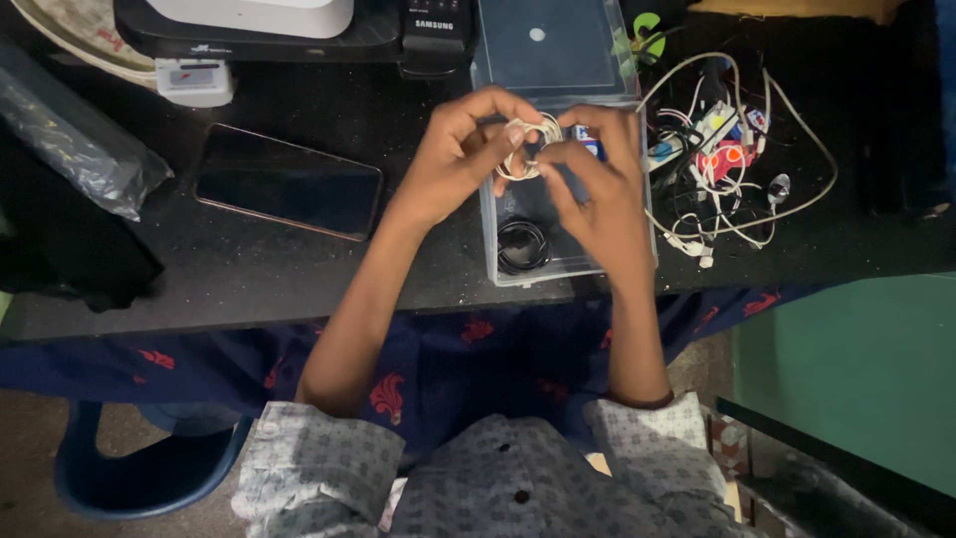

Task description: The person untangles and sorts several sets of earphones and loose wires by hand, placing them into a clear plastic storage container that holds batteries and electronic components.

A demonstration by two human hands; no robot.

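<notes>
My left hand [458, 149] and my right hand [597, 189] meet over a clear plastic box [495, 261] on the black table. Together they pinch a small coil of white cable [525, 159], wound into a ring. A coiled black cable [522, 246] lies in the near end of the box, below my hands. The box's clear lid [553, 45] stands open at the far side.
A tangle of white cables and small adapters [722, 159] lies right of the box. A dark phone [289, 184] rests face up on the left, beside a crumpled grey plastic bag [75, 149]. A black device [259, 35] and a white one sit at the far edge.
</notes>
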